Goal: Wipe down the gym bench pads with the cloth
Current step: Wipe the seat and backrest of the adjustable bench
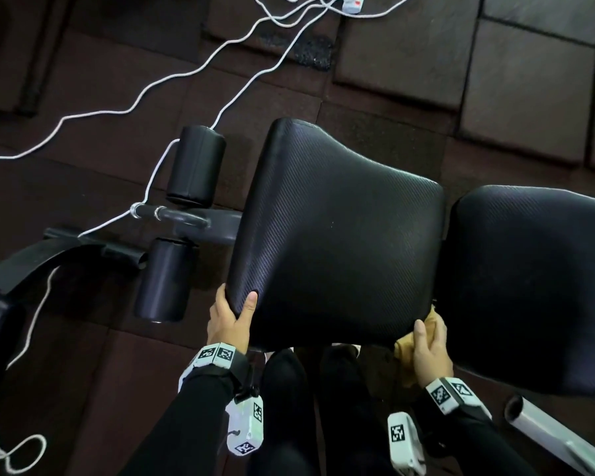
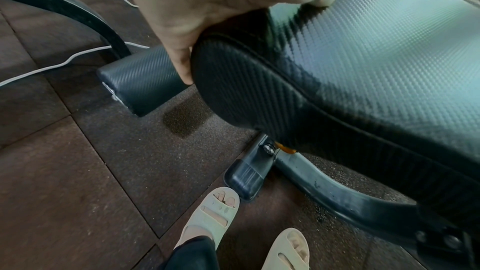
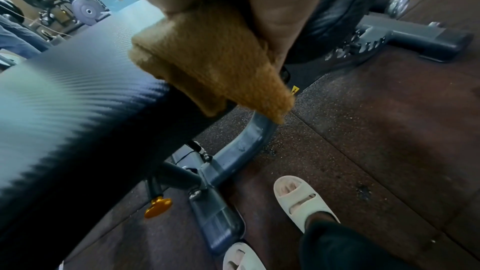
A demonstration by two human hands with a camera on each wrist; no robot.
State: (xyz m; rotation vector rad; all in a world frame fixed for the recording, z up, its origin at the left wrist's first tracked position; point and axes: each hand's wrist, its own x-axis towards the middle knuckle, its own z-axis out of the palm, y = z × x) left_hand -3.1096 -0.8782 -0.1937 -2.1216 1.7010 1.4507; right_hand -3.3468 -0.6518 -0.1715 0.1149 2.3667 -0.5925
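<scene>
**Seat pad gripped at both near corners, cloth under right hand**

Seat pad (image 1: 337,231): black, carbon-weave texture, the landmark for all positions below. It narrows toward its far end.

Cloth (image 1: 404,348): mustard-brown, folded. It sits at the seat pad's near right corner, at the gap between the seat pad and the back pad (image 1: 536,283). In the right wrist view the cloth (image 3: 210,63) drapes over the pad's edge and hangs down past it.

Right hand (image 1: 431,345): fingers and thumb curled onto the cloth, clamping it against the seat pad corner; the thumb lies on the pad's top edge.

Left hand (image 1: 229,321): clamped on the seat pad's near left corner, thumb on the top surface, fingers wrapped round the side. The left wrist view confirms the left hand (image 2: 207,7) closed over the corner seam.

Left of the seat pad: two black foam rollers, one far (image 1: 196,164) and one near (image 1: 165,280), on a grey crossbar (image 1: 186,218).

Below the seat pad: grey bench frame (image 2: 324,188) with a gold adjustment knob (image 3: 157,206).

Near side of the seat pad: the person's feet in pale slide sandals (image 2: 210,215) on dark rubber floor tiles (image 2: 64,192).

Beyond the seat pad's far end: white cables (image 1: 186,73) trail across the floor.
</scene>
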